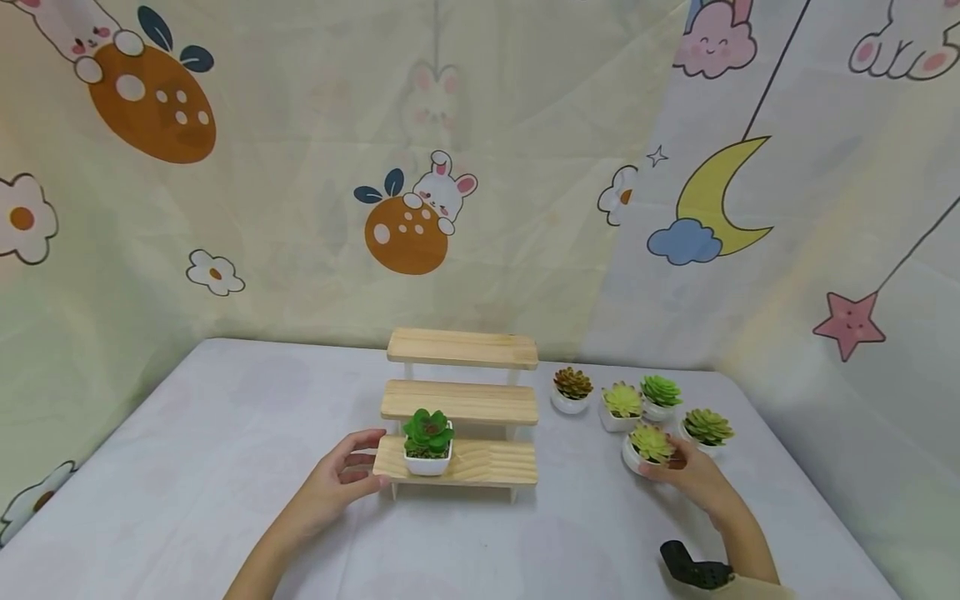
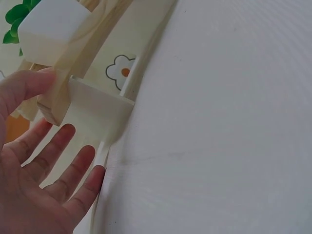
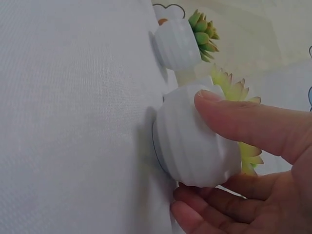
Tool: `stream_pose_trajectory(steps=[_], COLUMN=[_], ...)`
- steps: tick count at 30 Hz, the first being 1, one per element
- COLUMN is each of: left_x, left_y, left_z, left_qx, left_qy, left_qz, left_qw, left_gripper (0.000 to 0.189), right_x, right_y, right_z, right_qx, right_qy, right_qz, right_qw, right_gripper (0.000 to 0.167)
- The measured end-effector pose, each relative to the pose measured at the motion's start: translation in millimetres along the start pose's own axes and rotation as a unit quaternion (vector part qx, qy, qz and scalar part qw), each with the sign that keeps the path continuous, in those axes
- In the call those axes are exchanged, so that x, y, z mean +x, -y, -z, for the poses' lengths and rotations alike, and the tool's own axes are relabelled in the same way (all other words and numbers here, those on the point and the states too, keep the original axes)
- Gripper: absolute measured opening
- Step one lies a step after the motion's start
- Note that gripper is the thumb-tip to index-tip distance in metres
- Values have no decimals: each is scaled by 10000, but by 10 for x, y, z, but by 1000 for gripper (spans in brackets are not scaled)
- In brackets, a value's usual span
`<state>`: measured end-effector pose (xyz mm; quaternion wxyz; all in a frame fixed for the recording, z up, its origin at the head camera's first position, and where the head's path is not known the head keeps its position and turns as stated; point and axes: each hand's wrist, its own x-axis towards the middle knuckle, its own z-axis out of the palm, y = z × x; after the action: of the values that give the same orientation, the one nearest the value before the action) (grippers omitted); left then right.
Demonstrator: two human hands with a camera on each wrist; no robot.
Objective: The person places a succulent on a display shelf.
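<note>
In the head view, my left hand [image 1: 341,475] holds the left end of the lowest board of a three-tier wooden display stand [image 1: 487,462]. Its thumb lies on the board's edge, as the left wrist view shows, with the other fingers [image 2: 58,141] spread behind. A dark green potted succulent [image 1: 427,435] in a square white pot stands on that board. My right hand [image 1: 693,475] grips a yellow-green potted succulent [image 1: 651,443] by its round white pot [image 3: 195,141], thumb on one side and fingers on the other. The pot is at the tabletop; whether it touches is unclear.
Near the right hand stand a brown potted succulent [image 1: 572,385], a pale yellow-green one [image 1: 622,402], a bright green one [image 1: 661,392] and an olive-green one [image 1: 707,427]. A white cloth covers the table [image 1: 247,417]. Behind hangs a printed curtain [image 1: 300,208].
</note>
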<state>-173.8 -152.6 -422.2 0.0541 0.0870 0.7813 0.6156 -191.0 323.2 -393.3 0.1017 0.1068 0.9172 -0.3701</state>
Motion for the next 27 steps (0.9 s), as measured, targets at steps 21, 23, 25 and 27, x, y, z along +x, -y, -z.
stream_pose_trajectory(steps=[21, 23, 25, 27], left_x=[11, 9, 9, 6], left_y=[30, 29, 29, 29], left_z=[3, 4, 4, 4], left_qx=[1, 0, -3, -8], left_qy=[-9, -15, -16, 7], left_qz=[-79, -88, -87, -118], left_qw=[10000, 10000, 10000, 9999], left_gripper=[62, 62, 62, 61], right_x=[51, 50, 45, 40], right_y=[-45, -42, -40, -43], right_z=[-25, -28, -29, -32], right_qx=[-241, -299, -337, -367], right_qy=[-67, -113, -151, -177], right_qz=[10, 29, 49, 70], right_qw=[9997, 9995, 9993, 9991], right_gripper=[105, 104, 104, 104])
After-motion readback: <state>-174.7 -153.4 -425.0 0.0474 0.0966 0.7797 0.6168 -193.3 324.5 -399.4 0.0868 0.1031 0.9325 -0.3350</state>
